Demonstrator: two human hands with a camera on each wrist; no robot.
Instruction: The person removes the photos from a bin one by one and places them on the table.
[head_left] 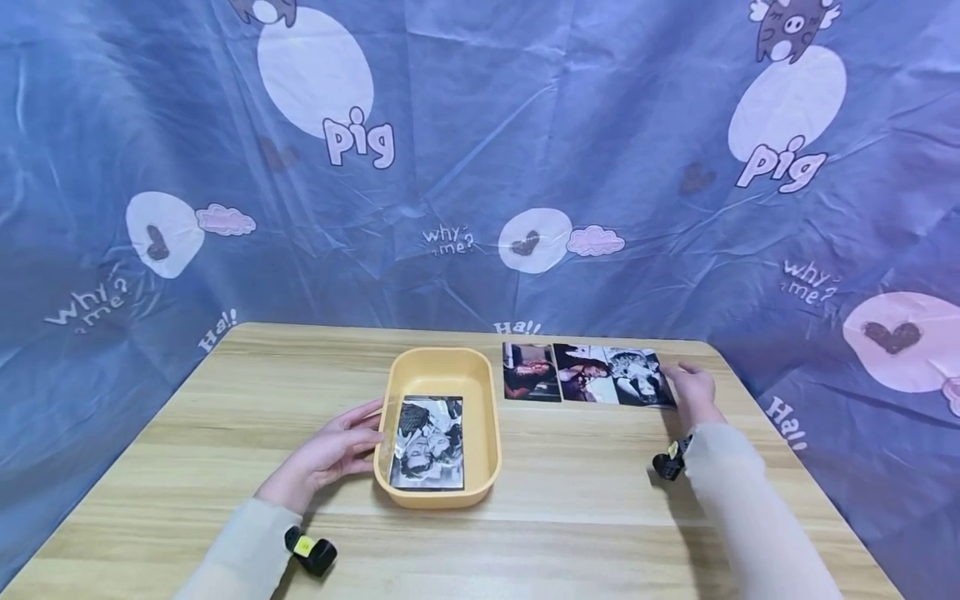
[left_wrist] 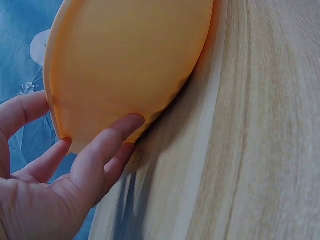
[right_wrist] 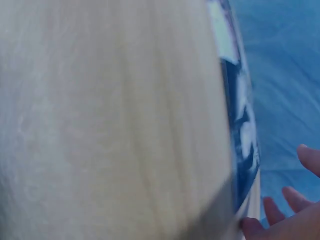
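A yellow rectangular tray (head_left: 442,500) stands left of the table's middle, with a black-and-white photo card (head_left: 427,446) lying inside along its left side. My left hand (head_left: 337,446) rests against the tray's left outer wall. Its fingers are spread and fairly straight on that wall (left_wrist: 130,60) in the left wrist view. Right of the tray three photo cards lie in a row: a dark reddish one (head_left: 530,372), a middle one (head_left: 583,372) and a black-and-white one (head_left: 641,379). At the row's right end my right hand (head_left: 693,392) touches the last card's edge, its fingers loosely spread.
A light wood-grain table (head_left: 562,542) carries everything. Behind it hangs a blue cloth (head_left: 450,183) printed with pigs, hearts and words. Each sleeve has a small black camera at the wrist, the left one (head_left: 318,557) with a yellow patch.
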